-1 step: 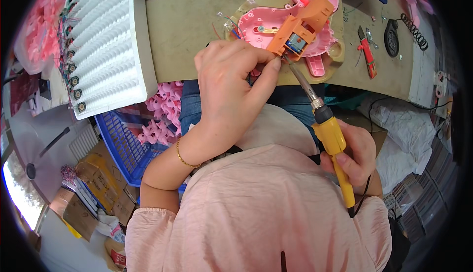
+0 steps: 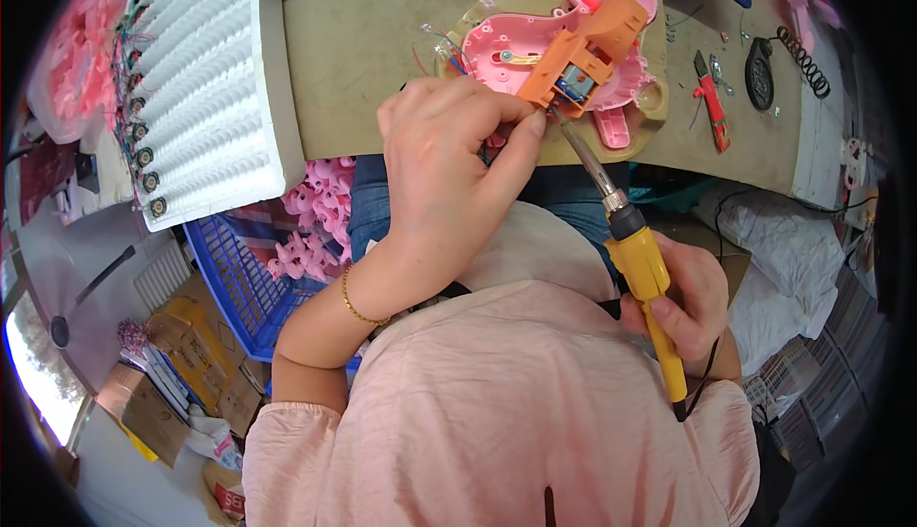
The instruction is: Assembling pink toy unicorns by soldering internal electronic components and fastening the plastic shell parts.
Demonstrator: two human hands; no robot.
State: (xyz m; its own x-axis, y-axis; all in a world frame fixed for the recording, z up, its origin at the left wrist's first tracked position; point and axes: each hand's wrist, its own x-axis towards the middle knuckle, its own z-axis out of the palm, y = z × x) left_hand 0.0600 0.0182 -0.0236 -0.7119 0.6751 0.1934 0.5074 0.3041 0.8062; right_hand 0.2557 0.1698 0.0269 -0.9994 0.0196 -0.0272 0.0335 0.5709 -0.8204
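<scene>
My right hand (image 2: 690, 300) is closed round the yellow handle of a soldering iron (image 2: 642, 261). The iron's metal tip reaches up to the lower corner of an orange plastic housing (image 2: 604, 28), where a small motor with blue parts (image 2: 576, 84) sits in an opening. The housing lies tilted over a pink toy shell half (image 2: 511, 35), which rests on a tan mould-like holder (image 2: 652, 107). My left hand (image 2: 441, 135) has thumb and forefinger pinched at the same corner, right by the tip. What they pinch is too small or hidden to make out. Thin wires (image 2: 447, 47) stick out beyond its knuckles.
A white ribbed foam tray (image 2: 205, 78) stands at left, with wired round parts along its edge. Red-handled cutters (image 2: 713, 107) and a black oval object with a coiled cord (image 2: 759, 73) lie at right. Below the table edge is a blue basket (image 2: 234, 279) beside pink toy parts (image 2: 320, 207).
</scene>
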